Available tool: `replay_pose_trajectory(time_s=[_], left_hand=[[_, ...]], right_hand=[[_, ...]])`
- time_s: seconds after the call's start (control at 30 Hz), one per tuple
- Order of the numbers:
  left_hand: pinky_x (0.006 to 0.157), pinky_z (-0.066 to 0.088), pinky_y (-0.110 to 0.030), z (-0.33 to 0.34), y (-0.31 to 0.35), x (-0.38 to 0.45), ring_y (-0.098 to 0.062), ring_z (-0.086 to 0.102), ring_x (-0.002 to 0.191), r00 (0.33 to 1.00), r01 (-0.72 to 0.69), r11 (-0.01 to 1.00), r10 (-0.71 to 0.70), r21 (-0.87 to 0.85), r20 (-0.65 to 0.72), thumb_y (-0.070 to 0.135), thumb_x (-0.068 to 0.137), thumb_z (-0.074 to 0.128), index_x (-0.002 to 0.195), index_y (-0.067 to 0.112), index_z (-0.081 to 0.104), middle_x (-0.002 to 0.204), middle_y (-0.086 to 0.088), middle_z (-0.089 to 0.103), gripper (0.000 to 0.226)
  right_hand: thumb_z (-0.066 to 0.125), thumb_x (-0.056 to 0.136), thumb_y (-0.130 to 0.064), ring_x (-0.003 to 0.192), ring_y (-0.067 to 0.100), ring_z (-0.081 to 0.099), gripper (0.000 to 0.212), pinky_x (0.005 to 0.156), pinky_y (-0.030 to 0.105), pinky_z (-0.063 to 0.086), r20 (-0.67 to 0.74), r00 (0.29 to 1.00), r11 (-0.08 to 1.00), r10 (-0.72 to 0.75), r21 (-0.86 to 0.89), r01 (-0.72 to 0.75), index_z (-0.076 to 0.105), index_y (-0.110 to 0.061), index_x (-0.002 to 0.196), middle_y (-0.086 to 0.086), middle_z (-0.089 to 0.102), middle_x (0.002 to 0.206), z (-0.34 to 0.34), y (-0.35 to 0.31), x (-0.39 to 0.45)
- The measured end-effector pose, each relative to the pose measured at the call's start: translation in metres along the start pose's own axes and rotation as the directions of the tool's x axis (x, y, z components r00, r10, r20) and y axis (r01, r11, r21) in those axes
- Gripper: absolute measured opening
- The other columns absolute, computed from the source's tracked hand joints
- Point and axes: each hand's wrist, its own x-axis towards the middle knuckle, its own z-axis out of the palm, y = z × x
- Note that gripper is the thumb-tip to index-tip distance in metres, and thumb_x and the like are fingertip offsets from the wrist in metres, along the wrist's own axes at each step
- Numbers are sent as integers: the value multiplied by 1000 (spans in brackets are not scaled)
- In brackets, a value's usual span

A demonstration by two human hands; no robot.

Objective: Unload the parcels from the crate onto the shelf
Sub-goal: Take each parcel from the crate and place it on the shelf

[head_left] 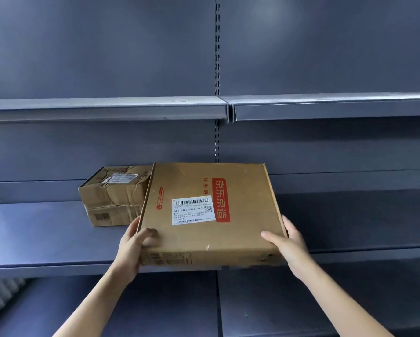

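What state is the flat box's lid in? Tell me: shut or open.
Shut. The flat box shows an unbroken top face with its shipping label lying flat, no flap lifted, while the left hand and right hand grip its sides.

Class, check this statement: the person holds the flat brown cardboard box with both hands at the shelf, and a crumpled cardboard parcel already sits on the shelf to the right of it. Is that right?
Not quite. The head view shows the crumpled brown cardboard parcel to the left of the flat brown cardboard box, not the right. The rest holds: the left hand and right hand grip the box at the grey metal shelf.
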Motion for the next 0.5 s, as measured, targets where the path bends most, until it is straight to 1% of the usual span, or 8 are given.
replay_pose_trajectory(time_s=[0.1,0.17,0.27,0.33,0.37,0.43,0.5], left_hand=[[49,54,-33,9,-2,19,-26,63,88,1000,-3,1000,4,9,-14,11,83,56,119,39,55,101,1,68,46],[50,53,-30,14,-4,31,-25,64,84,1000,-11,1000,12,22,-29,11,82,56,117,39,56,99,1,68,45],[65,54,-38,21,-7,50,-24,64,84,998,-18,1000,18,10,-56,10,83,56,118,34,57,96,-1,69,43],[71,53,-41,24,-11,60,-26,63,86,998,-12,1000,12,-5,-62,9,84,56,121,31,55,98,-3,68,43],[71,53,-41,25,-14,65,-26,63,87,998,-10,1000,9,-12,-60,9,84,56,123,30,54,100,-4,67,44],[69,53,-39,29,-20,71,-26,62,90,998,-9,1000,8,-23,-60,10,86,56,126,29,52,104,-4,66,45],[67,52,-37,33,-24,78,-26,62,92,998,-23,999,22,-25,-60,11,86,57,129,28,50,108,-4,65,46]], right_hand=[[75,73,-15,115,19,56,72,104,43,42,-9,1000,1000,-18,-6,18,42,-24,137,-1,60,125,2,7,18],[75,73,-16,110,18,58,66,101,42,44,-31,999,999,-36,-18,36,46,-25,133,-3,63,120,3,10,29],[75,73,-18,104,14,61,58,94,35,48,-45,997,998,-57,-30,56,52,-26,126,-9,66,110,6,10,46],[76,72,-20,98,9,61,54,86,28,48,-46,997,997,-64,-46,62,53,-29,121,-15,65,103,7,7,56],[76,72,-21,97,9,61,55,85,28,47,-52,997,997,-63,-58,60,53,-30,122,-15,64,102,7,6,62],[76,72,-22,99,14,61,57,88,32,49,-64,996,995,-57,-89,51,53,-28,123,-10,65,105,6,5,73],[76,72,-22,97,15,62,52,84,31,49,-67,996,992,-53,-114,45,55,-27,119,-7,66,105,4,5,83]])
